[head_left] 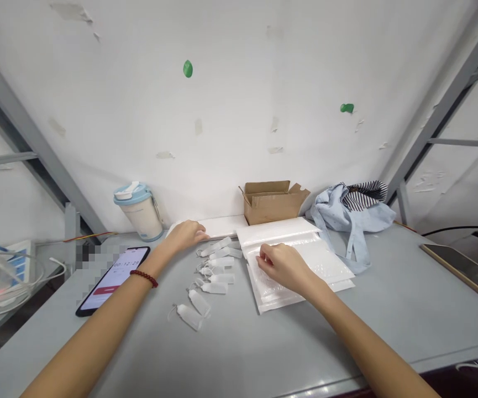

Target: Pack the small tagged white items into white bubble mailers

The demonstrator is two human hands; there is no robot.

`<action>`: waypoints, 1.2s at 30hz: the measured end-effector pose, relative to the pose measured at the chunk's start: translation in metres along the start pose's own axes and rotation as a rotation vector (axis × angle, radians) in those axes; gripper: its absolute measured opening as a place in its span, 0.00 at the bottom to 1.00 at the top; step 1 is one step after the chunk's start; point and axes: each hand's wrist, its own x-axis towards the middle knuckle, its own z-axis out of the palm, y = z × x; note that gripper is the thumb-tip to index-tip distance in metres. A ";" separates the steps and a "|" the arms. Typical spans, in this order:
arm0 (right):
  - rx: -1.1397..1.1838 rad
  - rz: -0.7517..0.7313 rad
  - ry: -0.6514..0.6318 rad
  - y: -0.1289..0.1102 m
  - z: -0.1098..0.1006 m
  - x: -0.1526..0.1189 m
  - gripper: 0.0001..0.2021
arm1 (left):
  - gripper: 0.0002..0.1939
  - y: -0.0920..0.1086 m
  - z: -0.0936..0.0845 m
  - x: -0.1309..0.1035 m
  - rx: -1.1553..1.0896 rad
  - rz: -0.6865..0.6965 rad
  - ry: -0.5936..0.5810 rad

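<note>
Head cam, my only view: R hand [282, 266] is over the stack of white bubble mailers [321, 258], right of centre on the grey tabletop [239, 356]. Fingers curled in, thumb side close to the forefinger, so a narrow grip – can't tell if any film is pinched between them. L hand [187, 235] is at the near-left end of a flat white packet [227, 225], fingers bent w/ a small gap; can't tell from here if it's gripped or just touched. Between the hands lies a loose column of translucent squeeze bottles [222, 278], on their sides, untouched.

Handling, my read: mailers prob. v. light, soft, a bit springy from the bubbles, glossy film so slippery – the stack could fan out. I'd take one by a free edge or corner, thumb over, fingers under, & not press mid-panel. Bottles look light, squeezable, apt to roll; I'd hold them round the body, clear of the thin loops at the cap end. Cardboard box [275, 210], flaps up, is just behind the mailers, light blue cloth bag [333, 209] to its right.
</note>
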 end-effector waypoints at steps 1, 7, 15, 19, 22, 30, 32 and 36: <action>-0.001 -0.001 0.001 0.000 0.001 0.000 0.08 | 0.18 -0.001 0.000 0.001 0.000 0.007 -0.001; 0.013 -0.005 0.007 0.003 0.004 0.000 0.09 | 0.15 0.000 0.002 0.005 0.073 0.031 -0.019; 0.053 -0.033 0.061 -0.001 0.003 -0.001 0.09 | 0.16 0.018 0.004 0.005 0.256 -0.021 0.026; 0.080 -0.071 0.116 -0.010 0.005 -0.003 0.08 | 0.19 0.018 -0.016 -0.012 0.329 -0.120 0.112; 0.118 -0.118 0.231 -0.012 0.008 -0.004 0.08 | 0.20 0.017 -0.037 -0.040 0.372 -0.195 0.207; -0.207 -0.403 0.587 -0.034 0.022 -0.011 0.23 | 0.14 0.091 -0.028 -0.088 0.367 0.376 0.695; -0.227 -0.334 0.496 -0.037 0.025 -0.012 0.27 | 0.11 0.116 -0.019 -0.087 0.252 0.541 0.763; -0.216 -0.147 0.228 -0.022 0.021 -0.008 0.26 | 0.13 0.142 -0.023 -0.105 -0.096 0.605 0.726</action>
